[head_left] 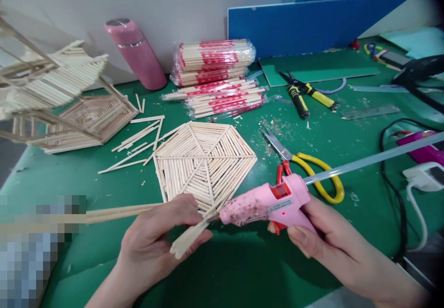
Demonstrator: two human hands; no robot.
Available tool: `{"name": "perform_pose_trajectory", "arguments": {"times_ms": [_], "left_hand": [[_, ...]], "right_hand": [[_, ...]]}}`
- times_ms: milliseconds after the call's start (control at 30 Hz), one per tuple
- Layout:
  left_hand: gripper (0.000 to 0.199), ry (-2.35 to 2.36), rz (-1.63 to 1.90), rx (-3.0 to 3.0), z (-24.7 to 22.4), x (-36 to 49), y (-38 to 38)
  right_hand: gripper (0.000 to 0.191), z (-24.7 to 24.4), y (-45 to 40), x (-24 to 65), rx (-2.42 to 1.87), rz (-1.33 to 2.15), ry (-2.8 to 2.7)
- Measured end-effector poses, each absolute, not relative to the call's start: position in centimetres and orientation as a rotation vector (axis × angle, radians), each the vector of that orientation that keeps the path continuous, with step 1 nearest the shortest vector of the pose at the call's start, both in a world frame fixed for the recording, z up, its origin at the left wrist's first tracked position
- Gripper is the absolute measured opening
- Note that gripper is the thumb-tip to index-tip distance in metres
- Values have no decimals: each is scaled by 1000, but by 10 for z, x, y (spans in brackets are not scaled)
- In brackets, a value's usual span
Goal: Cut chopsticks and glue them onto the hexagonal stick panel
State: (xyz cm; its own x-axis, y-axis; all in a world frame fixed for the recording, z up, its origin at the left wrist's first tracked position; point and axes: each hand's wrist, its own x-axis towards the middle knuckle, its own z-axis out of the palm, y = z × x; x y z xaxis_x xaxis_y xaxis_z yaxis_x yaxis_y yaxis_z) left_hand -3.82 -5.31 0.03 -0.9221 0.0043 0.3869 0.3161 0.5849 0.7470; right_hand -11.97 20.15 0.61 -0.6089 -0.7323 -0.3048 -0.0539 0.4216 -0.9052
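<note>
My left hand (pixel 152 238) is closed around a few short wooden sticks (pixel 190 239) laid side by side, their ends pointing toward me. Two long wooden sticks (pixel 118 211) jut out leftward from the same hand. In my right hand (pixel 333 241) is a pink hot glue gun (pixel 256 202), gripped by its handle, with a small red light showing. Its nozzle is at the far end of the short sticks; whether it touches them I cannot tell. A clear glue stick (pixel 374 157) extends from its back. Just beyond lies a flat polygonal panel (pixel 180 174) of sticks in a web pattern.
A stick-built model (pixel 58 95) stands left, near a leaning pink bottle (pixel 142 58). Packs of chopsticks (pixel 215 63) lie at the back. Yellow-handled scissors (pixel 335 183), black-and-yellow pliers (pixel 300 102), and a black cable (pixel 383 174) are on the right. Loose stick pieces (pixel 138 134) lie beside the panel.
</note>
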Motion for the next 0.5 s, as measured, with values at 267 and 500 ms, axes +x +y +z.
{"name": "perform_pose_trajectory", "arguments": {"times_ms": [267, 500], "left_hand": [[20, -2453, -1276, -269, -2, -38, -52], [20, -2458, -1293, -241, -2, -39, -53]], "right_hand": [[36, 9, 194, -122, -717, -1198, 1982], [30, 3, 199, -121, -743, -1159, 2015]]}}
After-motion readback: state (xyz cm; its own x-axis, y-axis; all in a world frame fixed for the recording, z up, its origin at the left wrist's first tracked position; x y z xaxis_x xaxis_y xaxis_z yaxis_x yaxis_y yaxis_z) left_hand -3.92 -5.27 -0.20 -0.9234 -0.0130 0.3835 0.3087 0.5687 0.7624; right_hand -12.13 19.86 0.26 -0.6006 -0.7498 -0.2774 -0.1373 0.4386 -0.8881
